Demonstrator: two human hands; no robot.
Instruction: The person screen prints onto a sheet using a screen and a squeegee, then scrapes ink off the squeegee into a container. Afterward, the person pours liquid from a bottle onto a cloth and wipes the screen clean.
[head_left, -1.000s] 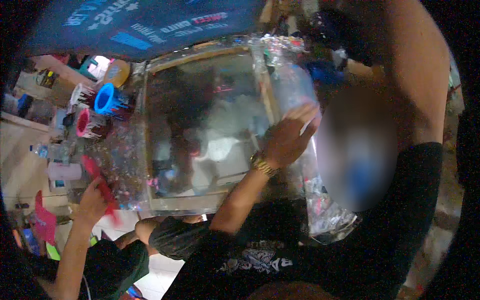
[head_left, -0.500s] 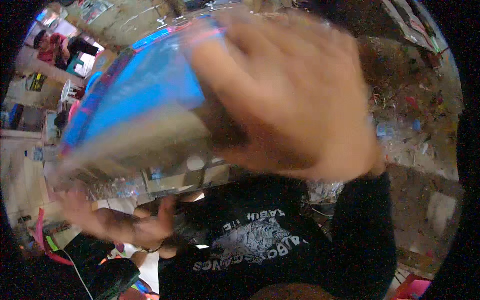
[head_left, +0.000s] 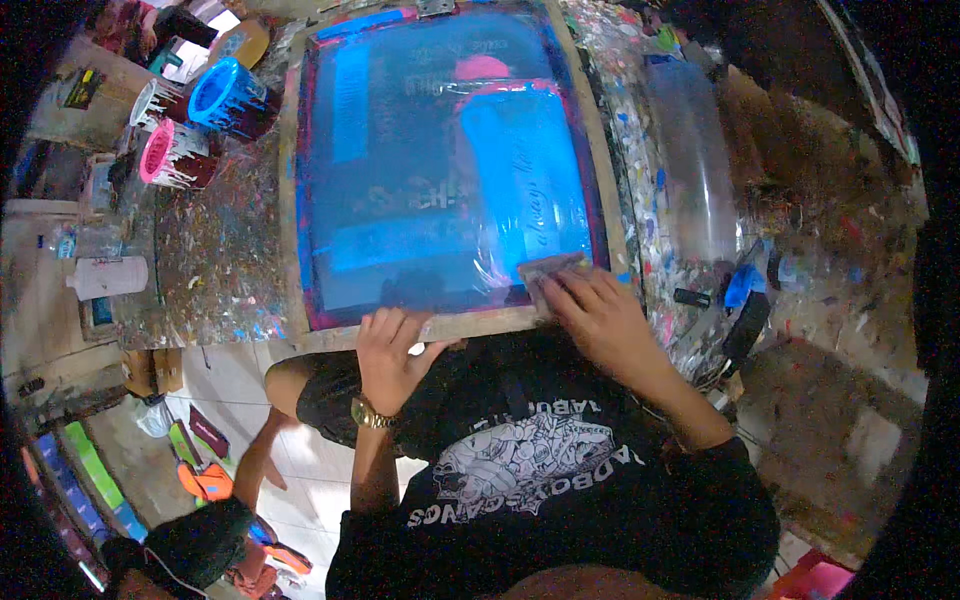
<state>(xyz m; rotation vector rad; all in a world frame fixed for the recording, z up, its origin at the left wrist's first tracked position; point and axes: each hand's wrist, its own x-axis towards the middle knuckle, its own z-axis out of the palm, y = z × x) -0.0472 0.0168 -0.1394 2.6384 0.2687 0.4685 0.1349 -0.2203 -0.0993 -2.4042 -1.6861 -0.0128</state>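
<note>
A wooden-edged printing screen (head_left: 392, 150) lies flat before me, its mesh streaked with wet blue ink and touched with pink. My left hand (head_left: 392, 352), with a gold watch on the wrist, grips the screen's near edge: fingers on top, thumb below. My right hand (head_left: 592, 305) is closed around a short, grey-brown squeegee (head_left: 548, 268) at the near right corner of the mesh. Just beyond it stretches a bright blue band of ink (head_left: 525, 170) over dark lettering. My palm and fingers hide part of the squeegee.
Left of the screen stand a blue ink tub (head_left: 222, 95), a pink one (head_left: 160, 152) and a white one. A pale plastic bottle (head_left: 112, 278) lies farther left. Dried ink specks cover the table (head_left: 215, 250). At lower left is another person's arm (head_left: 262, 455).
The screen was tilted up with my right hand blurred high in front of it; now it lies flat. My left hand has moved to its near edge, my right down to the squeegee.
</note>
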